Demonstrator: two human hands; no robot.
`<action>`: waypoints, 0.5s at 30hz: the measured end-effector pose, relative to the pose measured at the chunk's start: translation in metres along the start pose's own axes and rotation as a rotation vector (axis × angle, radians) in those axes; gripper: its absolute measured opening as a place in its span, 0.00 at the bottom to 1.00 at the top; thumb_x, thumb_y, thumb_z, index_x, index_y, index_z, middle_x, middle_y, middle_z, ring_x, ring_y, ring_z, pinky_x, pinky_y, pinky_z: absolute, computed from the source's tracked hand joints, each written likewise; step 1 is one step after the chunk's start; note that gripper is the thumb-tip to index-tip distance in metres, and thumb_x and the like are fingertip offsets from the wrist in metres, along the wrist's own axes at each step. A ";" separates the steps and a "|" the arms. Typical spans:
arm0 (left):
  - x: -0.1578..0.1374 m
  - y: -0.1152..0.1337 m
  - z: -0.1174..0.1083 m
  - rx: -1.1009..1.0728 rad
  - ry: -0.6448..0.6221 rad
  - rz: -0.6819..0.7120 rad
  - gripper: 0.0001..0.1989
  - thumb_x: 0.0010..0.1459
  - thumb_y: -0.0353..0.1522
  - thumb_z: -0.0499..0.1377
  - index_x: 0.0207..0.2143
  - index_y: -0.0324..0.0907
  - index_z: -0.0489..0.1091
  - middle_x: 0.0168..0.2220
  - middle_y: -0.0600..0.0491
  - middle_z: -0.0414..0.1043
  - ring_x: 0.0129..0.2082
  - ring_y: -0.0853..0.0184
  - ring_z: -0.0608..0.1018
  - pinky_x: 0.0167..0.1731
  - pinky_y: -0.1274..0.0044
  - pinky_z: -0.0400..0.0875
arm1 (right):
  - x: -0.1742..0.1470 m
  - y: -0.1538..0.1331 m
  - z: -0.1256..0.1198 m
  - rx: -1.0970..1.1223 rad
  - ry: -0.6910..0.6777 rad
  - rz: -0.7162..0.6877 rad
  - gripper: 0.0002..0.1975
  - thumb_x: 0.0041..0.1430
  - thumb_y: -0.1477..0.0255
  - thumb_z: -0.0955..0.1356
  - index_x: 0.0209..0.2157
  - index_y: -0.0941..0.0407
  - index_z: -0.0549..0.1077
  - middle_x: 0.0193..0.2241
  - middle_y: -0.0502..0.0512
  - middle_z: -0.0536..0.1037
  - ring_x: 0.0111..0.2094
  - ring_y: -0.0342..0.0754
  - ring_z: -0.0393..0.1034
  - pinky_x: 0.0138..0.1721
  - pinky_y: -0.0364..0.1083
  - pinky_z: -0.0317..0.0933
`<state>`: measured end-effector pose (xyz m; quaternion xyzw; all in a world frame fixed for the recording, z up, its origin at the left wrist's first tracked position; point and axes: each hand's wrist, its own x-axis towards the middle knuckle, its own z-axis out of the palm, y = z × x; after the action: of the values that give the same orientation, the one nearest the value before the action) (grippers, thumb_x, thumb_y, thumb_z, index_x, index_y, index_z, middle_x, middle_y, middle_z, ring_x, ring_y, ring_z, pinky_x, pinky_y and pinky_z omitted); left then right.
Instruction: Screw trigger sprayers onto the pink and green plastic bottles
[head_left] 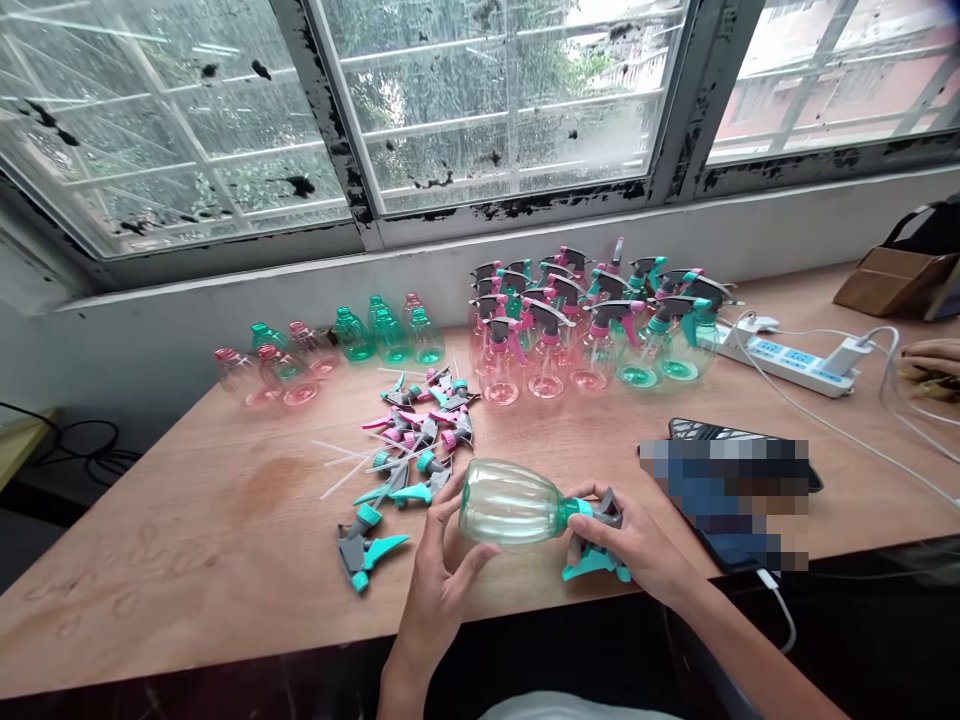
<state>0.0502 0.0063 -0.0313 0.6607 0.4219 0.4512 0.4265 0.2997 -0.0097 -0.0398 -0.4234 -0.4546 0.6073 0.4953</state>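
A clear green spray bottle lies level above the table's front edge, its base to the left and its neck to the right. My left hand is closed around the base end, thumb in front and fingers behind. At the neck, my right hand grips the grey and turquoise spray head, whose collar sits at the bottle's mouth; how far it is screwed on I cannot tell. Left of my left hand lies a loose turquoise and grey spray head. Several more loose spray heads, pink and turquoise, are heaped behind with thin tubes.
Several open bottles, green and pink, stand at the back left. Fitted spray bottles crowd the back middle. To the right are phones, a power strip with cables and a cardboard box. Another person's hand shows at the right edge.
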 end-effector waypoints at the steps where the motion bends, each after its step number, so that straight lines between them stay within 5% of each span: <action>1: 0.001 0.000 0.000 0.030 0.001 0.010 0.19 0.65 0.37 0.62 0.56 0.52 0.64 0.71 0.49 0.53 0.72 0.53 0.53 0.69 0.58 0.51 | 0.001 0.001 -0.001 0.027 0.007 0.001 0.15 0.59 0.60 0.75 0.40 0.55 0.71 0.23 0.50 0.84 0.24 0.49 0.79 0.27 0.44 0.70; 5: 0.001 0.000 -0.001 0.095 0.005 0.023 0.19 0.66 0.35 0.61 0.57 0.53 0.65 0.69 0.51 0.55 0.72 0.55 0.54 0.69 0.58 0.50 | 0.001 0.003 -0.002 0.093 -0.005 0.014 0.16 0.57 0.61 0.76 0.39 0.55 0.71 0.32 0.53 0.86 0.24 0.48 0.80 0.27 0.45 0.72; 15: -0.001 0.001 0.001 0.016 -0.008 0.052 0.21 0.66 0.36 0.61 0.59 0.52 0.62 0.72 0.47 0.50 0.73 0.51 0.51 0.68 0.55 0.50 | -0.002 -0.001 0.000 0.043 -0.063 0.018 0.14 0.60 0.63 0.75 0.39 0.56 0.71 0.24 0.49 0.83 0.25 0.48 0.80 0.29 0.45 0.72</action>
<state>0.0508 0.0049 -0.0305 0.6767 0.4065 0.4558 0.4111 0.3002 -0.0120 -0.0387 -0.3974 -0.4528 0.6344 0.4843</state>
